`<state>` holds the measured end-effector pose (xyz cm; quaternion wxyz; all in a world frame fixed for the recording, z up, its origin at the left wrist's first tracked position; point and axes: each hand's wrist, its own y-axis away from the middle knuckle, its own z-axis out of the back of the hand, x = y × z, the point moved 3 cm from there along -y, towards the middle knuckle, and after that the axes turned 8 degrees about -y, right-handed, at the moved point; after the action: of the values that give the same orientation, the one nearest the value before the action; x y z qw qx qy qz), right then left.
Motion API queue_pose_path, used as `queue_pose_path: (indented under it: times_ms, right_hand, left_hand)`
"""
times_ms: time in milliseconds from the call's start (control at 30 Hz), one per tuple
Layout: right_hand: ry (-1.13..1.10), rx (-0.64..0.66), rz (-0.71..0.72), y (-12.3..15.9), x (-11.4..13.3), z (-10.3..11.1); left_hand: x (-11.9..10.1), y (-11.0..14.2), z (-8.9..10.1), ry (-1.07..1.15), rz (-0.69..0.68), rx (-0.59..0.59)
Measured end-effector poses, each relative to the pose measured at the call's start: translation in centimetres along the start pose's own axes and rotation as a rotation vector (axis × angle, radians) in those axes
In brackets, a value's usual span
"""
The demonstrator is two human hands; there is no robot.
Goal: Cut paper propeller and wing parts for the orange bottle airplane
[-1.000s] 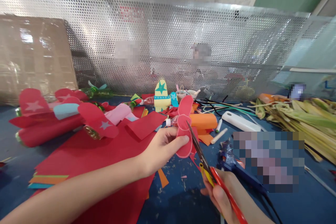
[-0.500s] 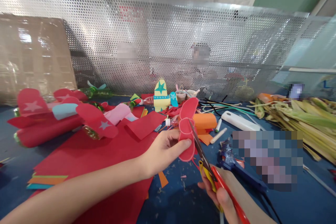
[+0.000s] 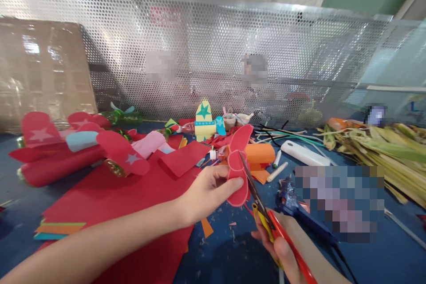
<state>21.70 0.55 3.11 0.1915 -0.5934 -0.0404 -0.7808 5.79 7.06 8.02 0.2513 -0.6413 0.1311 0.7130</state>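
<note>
My left hand (image 3: 208, 193) pinches a red paper cut-out with rounded lobes (image 3: 238, 173), holding it upright above the blue table (image 3: 229, 257). My right hand (image 3: 279, 248) grips a pair of scissors with red and yellow handles (image 3: 266, 217). The blades point up and left, their tip at the right edge of the cut-out. Below the cut-out lie small paper scraps (image 3: 207, 227). A large red paper sheet (image 3: 109, 195) lies under my left forearm.
Red paper-covered bottle planes (image 3: 66, 148) stand at the left, a yellow rocket shape (image 3: 203, 120) at the back centre. An orange roll (image 3: 259, 153), a white case (image 3: 304, 153), a blue glue gun (image 3: 299, 213) and dried leaves (image 3: 382, 146) lie to the right. A perforated metal screen (image 3: 213, 53) closes the back.
The red cut-out has turned slightly in my left hand and sunk a little. The scissors' blades have shifted along its right edge; my right hand has moved slightly left.
</note>
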Motion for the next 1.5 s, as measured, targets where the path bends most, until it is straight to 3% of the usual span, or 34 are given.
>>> queue_pose_path:
  times_ms: [733,1500]
  right_hand:
    - [-0.012,0.009,-0.02,-0.1,-0.9,0.1]
    - [0.032,-0.004,-0.002,0.1,0.7,0.1]
  left_hand:
    - [0.1,0.0,0.1,-0.014,0.006,-0.007]
    - [-0.5,0.0,-0.1,-0.004,-0.028,0.034]
